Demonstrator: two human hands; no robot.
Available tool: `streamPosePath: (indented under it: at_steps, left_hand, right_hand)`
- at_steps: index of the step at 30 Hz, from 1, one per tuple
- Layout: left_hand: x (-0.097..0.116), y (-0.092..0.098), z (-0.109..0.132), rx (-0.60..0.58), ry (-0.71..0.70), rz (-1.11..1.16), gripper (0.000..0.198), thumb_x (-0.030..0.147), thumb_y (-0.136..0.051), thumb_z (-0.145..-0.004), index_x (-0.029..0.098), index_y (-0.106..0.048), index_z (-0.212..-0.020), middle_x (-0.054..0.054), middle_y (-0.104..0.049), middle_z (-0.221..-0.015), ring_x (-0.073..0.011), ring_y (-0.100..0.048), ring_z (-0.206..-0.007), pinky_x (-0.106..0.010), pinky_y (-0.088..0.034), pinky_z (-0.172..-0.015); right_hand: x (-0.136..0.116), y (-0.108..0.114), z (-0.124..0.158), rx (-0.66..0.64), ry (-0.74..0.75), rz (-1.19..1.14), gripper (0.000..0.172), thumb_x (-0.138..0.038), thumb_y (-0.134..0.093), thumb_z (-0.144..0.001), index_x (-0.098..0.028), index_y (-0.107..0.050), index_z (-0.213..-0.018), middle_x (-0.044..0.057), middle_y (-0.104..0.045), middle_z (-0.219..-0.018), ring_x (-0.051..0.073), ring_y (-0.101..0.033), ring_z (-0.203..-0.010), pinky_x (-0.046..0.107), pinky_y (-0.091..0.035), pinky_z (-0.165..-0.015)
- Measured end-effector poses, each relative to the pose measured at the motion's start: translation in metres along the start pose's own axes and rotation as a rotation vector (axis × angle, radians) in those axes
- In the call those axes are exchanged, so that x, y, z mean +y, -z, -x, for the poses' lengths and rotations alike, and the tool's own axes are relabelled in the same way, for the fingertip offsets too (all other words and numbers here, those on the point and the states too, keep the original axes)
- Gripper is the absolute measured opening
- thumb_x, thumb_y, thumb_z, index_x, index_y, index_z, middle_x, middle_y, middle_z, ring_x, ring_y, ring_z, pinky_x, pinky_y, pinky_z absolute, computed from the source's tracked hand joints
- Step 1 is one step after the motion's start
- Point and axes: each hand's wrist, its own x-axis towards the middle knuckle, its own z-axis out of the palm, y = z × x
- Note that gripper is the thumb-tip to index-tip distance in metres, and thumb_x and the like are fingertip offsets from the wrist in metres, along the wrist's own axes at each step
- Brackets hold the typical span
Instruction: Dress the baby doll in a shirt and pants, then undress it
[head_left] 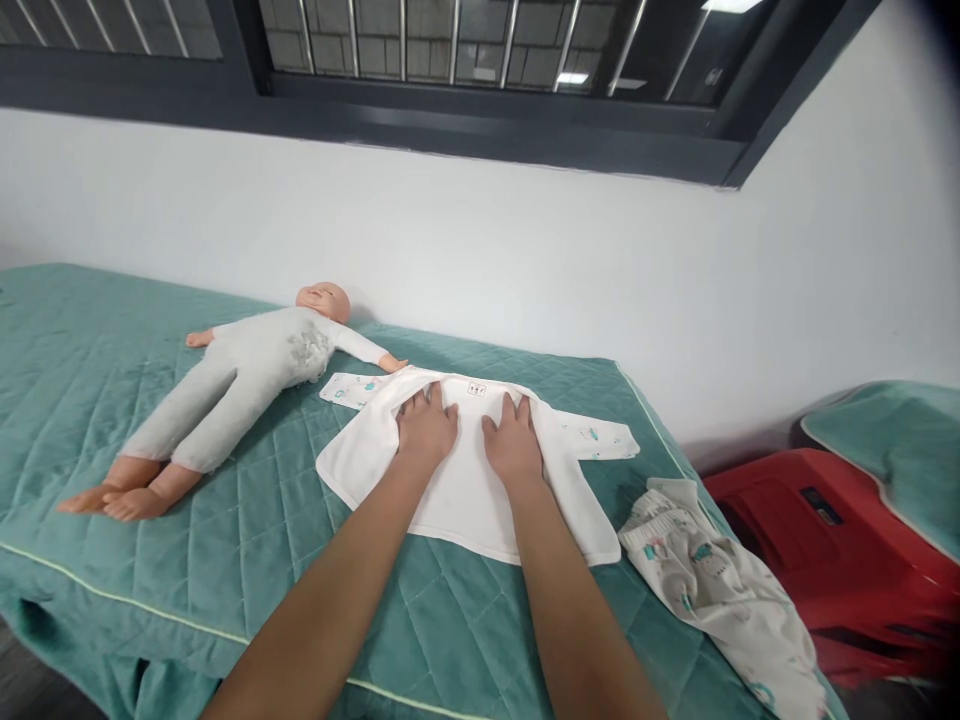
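A white baby shirt lies spread on the bed, its front opened out and its printed sleeves stretched to either side. Near the neckline, my left hand rests on the left half of the shirt, fingers spread, tips partly under the folded front edge. My right hand lies on the right half, also with fingers apart and close to the other front edge. A small label shows at the collar between both hands. Neither hand grips the cloth.
A baby doll in a white bodysuit lies at the left, one hand touching or nearly touching the shirt. Printed baby trousers lie at the bed's right edge. Beyond stands a red plastic stool. The green quilted cover meets a white wall below a barred window.
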Motion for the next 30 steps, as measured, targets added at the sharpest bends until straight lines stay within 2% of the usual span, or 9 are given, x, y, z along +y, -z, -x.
streamPosePath:
  at_steps: [8, 16, 23, 27, 30]
  left_hand:
    - [0.0018, 0.0015, 0.001, -0.002, 0.019, -0.023, 0.06, 0.045, -0.036, -0.095, 0.013, -0.038, -0.146, -0.021, -0.049, -0.143, -0.0359, -0.045, -0.133, -0.049, -0.037, -0.108]
    - [0.0023, 0.0026, 0.0013, -0.05, 0.002, -0.059, 0.059, 0.047, -0.026, -0.097, 0.013, -0.041, -0.144, -0.022, -0.05, -0.142, -0.0358, -0.045, -0.133, -0.05, -0.035, -0.108]
    - [0.0025, 0.0011, 0.0001, -0.068, -0.001, -0.055, 0.061, 0.047, -0.025, -0.097, 0.011, -0.042, -0.143, -0.023, -0.051, -0.141, -0.0372, -0.045, -0.132, -0.052, -0.036, -0.107]
    - [0.003, 0.0, -0.0007, -0.068, -0.002, -0.057, 0.06, 0.046, -0.025, -0.097, 0.011, -0.042, -0.143, -0.023, -0.053, -0.14, -0.0371, -0.047, -0.131, -0.053, -0.036, -0.107]
    - [0.004, -0.0004, 0.0002, -0.06, -0.006, -0.062, 0.061, 0.045, -0.026, -0.097, 0.01, -0.042, -0.144, -0.023, -0.052, -0.141, -0.0369, -0.047, -0.131, -0.051, -0.035, -0.108]
  right_hand:
    - [-0.0005, -0.0006, 0.0, -0.015, -0.009, 0.007, 0.061, -0.039, -0.036, -0.097, -0.014, -0.027, -0.152, 0.019, -0.02, -0.161, 0.032, -0.05, -0.131, 0.04, -0.042, -0.105]
    - [-0.0017, 0.0001, 0.0013, -0.044, 0.001, 0.052, 0.059, -0.04, -0.032, -0.098, -0.013, -0.03, -0.151, 0.019, -0.022, -0.16, 0.032, -0.054, -0.127, 0.04, -0.044, -0.101]
    - [-0.0003, -0.005, -0.0008, -0.126, -0.026, 0.08, 0.064, -0.047, -0.027, -0.1, -0.014, -0.023, -0.154, 0.02, -0.016, -0.162, 0.033, -0.046, -0.135, 0.042, -0.038, -0.106]
    - [-0.0007, -0.0079, -0.001, -0.132, -0.003, 0.107, 0.064, -0.047, -0.024, -0.1, -0.012, -0.023, -0.154, 0.023, -0.017, -0.161, 0.033, -0.045, -0.135, 0.042, -0.038, -0.107]
    - [-0.0025, -0.0075, -0.0001, -0.137, -0.006, 0.145, 0.065, -0.046, -0.022, -0.101, -0.011, -0.021, -0.155, 0.024, -0.016, -0.161, 0.032, -0.039, -0.14, 0.041, -0.034, -0.109]
